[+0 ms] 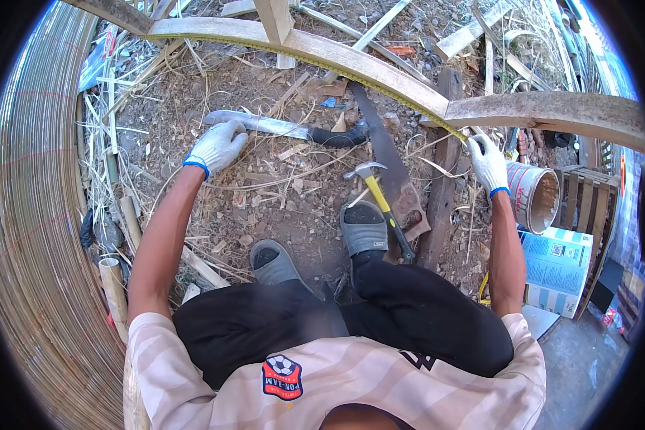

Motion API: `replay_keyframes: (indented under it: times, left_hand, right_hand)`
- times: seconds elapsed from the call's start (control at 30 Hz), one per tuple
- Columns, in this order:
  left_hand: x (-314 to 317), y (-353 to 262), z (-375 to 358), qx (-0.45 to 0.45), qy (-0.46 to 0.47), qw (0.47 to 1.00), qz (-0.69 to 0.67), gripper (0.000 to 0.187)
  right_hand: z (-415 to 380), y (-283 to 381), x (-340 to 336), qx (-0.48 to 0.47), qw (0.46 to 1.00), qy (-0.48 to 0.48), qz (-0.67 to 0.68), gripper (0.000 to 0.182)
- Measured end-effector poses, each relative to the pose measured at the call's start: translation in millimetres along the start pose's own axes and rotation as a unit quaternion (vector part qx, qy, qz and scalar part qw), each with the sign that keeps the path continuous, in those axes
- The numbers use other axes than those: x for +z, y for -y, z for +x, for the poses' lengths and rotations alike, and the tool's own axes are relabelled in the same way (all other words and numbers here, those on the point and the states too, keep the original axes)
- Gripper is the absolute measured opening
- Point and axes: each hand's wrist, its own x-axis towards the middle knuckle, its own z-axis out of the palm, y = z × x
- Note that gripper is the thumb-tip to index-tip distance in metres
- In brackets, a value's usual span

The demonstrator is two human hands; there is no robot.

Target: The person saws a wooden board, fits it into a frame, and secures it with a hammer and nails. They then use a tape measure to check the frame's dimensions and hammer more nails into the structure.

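A yellow tape measure (pixel 380 87) is stretched along a pale wooden beam (pixel 322 49). My right hand (pixel 488 166), in a white glove with a blue cuff, pinches the tape near its right end. On the left, my left hand (pixel 216 148), gloved the same way, is over the ground beside the blade of a machete (pixel 276 127); its fingers look loosely bent and apart, and whether they touch the blade cannot be made out. The machete has a black-wrapped handle. Between my hands lie a handsaw (pixel 385 154) and a yellow-handled claw hammer (pixel 381 197).
Bamboo slats (pixel 32 215) stand along the left side. At right are a bucket (pixel 534 197), a wooden crate (pixel 588 186) and a printed blue sheet (pixel 562 265). Another beam (pixel 552 115) extends right. Wood strips and shavings litter the dirt around my sandals (pixel 364 228).
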Motion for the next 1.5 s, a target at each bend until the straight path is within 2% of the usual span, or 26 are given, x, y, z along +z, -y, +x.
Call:
replay_keyframes:
  times: [0.43,0.63,0.73,1.5]
  left_hand:
    - [-3.8,-4.3,-1.2,-0.016,0.015,1.0,-0.006,0.029]
    - [-5.1,-3.4,0.9,-0.023,0.036,0.999,0.003,0.029]
    - [-2.5,-0.8,0.6,-0.009,0.02,1.0,0.006,0.028]
    - [-1.6,-2.2,-1.3,-0.007,0.004,1.0,-0.009,0.029]
  right_hand:
    - [1.1,-0.9,-0.1,-0.02,1.0,-0.003,-0.012,0.029]
    - [0.0,1.1,0.2,0.001,1.0,0.001,0.002,0.029]
    - [0.1,-3.8,2.1,-0.021,1.0,-0.003,-0.012,0.028]
    - [1.1,-3.9,1.9,-0.003,1.0,0.003,-0.005,0.03]
